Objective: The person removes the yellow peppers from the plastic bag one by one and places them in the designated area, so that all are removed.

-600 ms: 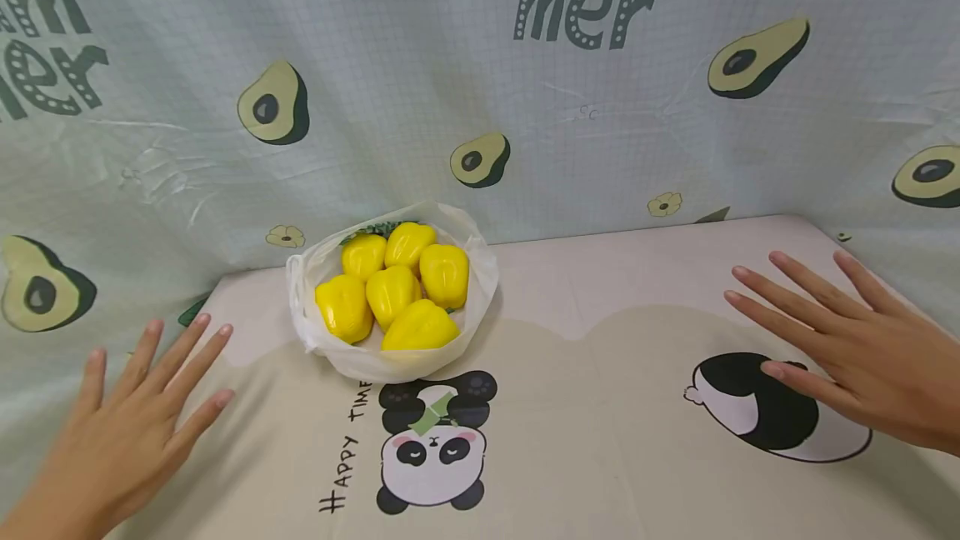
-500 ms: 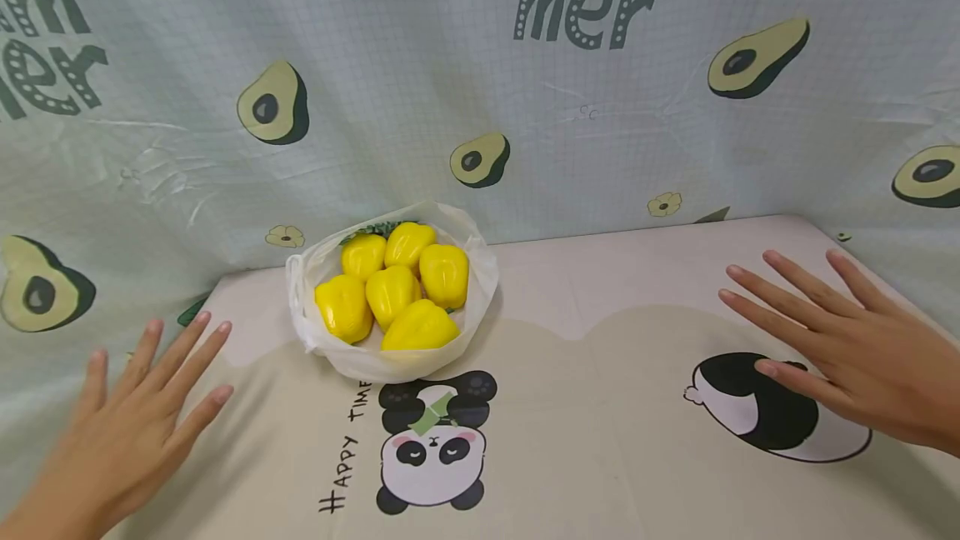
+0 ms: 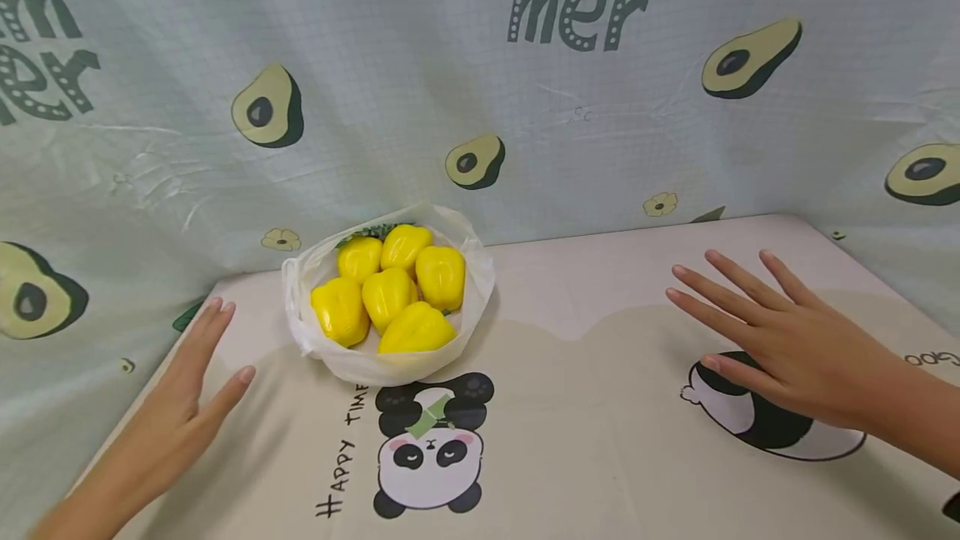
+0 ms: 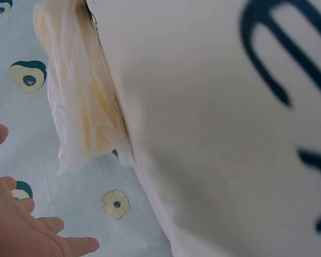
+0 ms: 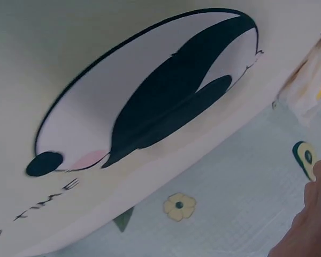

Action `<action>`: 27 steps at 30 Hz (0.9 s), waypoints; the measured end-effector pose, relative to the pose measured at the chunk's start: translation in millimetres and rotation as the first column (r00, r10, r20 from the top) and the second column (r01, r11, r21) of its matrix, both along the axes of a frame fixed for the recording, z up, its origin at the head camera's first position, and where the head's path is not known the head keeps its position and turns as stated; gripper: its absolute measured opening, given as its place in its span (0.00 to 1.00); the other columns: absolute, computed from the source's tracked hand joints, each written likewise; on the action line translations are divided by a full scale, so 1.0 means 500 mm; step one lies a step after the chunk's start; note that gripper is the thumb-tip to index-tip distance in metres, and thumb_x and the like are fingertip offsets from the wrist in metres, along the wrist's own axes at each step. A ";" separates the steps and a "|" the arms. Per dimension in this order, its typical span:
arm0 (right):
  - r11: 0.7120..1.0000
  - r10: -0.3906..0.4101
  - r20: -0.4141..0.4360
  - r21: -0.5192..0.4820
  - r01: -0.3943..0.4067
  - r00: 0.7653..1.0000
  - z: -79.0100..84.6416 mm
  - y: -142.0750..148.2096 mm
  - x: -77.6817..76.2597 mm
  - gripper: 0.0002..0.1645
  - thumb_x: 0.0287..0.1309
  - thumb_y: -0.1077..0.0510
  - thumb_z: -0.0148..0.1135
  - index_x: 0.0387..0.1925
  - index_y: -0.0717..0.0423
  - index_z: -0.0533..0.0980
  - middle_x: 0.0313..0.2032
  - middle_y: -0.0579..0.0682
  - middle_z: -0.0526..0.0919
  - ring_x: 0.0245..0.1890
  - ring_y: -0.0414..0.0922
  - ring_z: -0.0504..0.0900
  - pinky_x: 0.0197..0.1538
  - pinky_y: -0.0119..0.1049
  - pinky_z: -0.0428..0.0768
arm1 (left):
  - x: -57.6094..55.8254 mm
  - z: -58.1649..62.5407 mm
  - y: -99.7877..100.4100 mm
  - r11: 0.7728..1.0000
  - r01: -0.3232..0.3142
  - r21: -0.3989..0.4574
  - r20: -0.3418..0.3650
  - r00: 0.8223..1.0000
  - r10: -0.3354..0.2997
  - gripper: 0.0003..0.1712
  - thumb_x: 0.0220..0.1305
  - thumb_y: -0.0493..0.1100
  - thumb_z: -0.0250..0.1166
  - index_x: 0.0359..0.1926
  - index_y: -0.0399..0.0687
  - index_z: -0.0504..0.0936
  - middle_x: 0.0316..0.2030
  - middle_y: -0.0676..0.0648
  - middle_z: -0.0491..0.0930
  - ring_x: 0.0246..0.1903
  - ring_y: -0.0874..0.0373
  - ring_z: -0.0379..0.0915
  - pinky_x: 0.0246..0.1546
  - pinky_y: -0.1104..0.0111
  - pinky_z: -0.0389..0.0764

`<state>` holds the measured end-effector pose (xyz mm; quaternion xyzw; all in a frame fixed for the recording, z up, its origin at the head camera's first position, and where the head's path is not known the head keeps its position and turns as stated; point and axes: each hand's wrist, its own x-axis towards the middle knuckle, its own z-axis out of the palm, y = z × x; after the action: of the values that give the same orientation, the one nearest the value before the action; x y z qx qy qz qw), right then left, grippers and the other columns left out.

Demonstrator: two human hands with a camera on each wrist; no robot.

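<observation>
While both hands are being brought inward, nothing is being gripped by either. The bare left hand (image 3: 180, 398) is being held to the left of the round, white, translucent plastic bag (image 3: 390, 370), well apart from it, and the bare right hand (image 3: 780, 344) is being held farther off to the bag's right. Six glossy, yellow, blocky bell peppers (image 3: 389, 298) are being contained by the bag, which is being supported by the table (image 3: 585, 415), covered in beige-and-pink printed cloth. For the work in hand, this is being read as an approach being begun; no handling is being done.

Against the earlier frame, the left hand is now being shown nearly edge-on, its straight fingers being overlapped in the head view and its thumb being held apart. The right hand's fingers are being kept straight and spread, but closer to the bag. The head view is being shifted slightly, while no rearrangement of the bell peppers is being seen.
</observation>
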<state>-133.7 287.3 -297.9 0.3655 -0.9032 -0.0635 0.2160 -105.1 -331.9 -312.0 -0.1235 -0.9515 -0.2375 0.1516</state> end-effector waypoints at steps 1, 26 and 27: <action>1.000 0.008 0.004 0.000 -0.008 1.000 0.000 -0.007 -0.002 0.48 0.68 0.35 0.56 0.81 0.41 0.50 0.81 0.45 0.46 0.81 0.47 0.36 0.79 0.54 0.30 | -0.004 0.000 0.004 1.000 0.001 0.026 0.005 1.000 -0.001 0.45 0.76 0.45 0.58 0.82 0.53 0.41 0.81 0.39 0.36 0.78 0.34 0.33 0.74 0.37 0.33; 0.990 0.134 0.246 -0.072 -0.120 0.960 0.003 -0.231 -0.073 0.42 0.75 0.38 0.50 0.82 0.37 0.46 0.81 0.42 0.42 0.80 0.53 0.42 0.76 0.59 0.57 | -0.092 0.015 0.038 0.978 0.056 0.199 0.027 0.998 -0.063 0.46 0.69 0.42 0.68 0.80 0.48 0.53 0.81 0.43 0.42 0.69 0.26 0.56 0.50 0.93 0.64; 0.988 0.144 0.263 -0.087 -0.125 0.954 0.005 -0.240 -0.076 0.42 0.75 0.38 0.50 0.82 0.37 0.46 0.81 0.42 0.43 0.80 0.53 0.43 0.76 0.58 0.57 | -0.093 0.016 0.039 0.981 0.059 0.186 0.021 0.998 -0.064 0.45 0.69 0.43 0.68 0.80 0.49 0.54 0.81 0.45 0.43 0.69 0.26 0.57 0.49 0.94 0.60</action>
<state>-171.9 167.0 -295.5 0.4238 -0.8987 0.0325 0.1081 -151.7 -312.6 -304.2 -0.1350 -0.9230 -0.3311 0.1419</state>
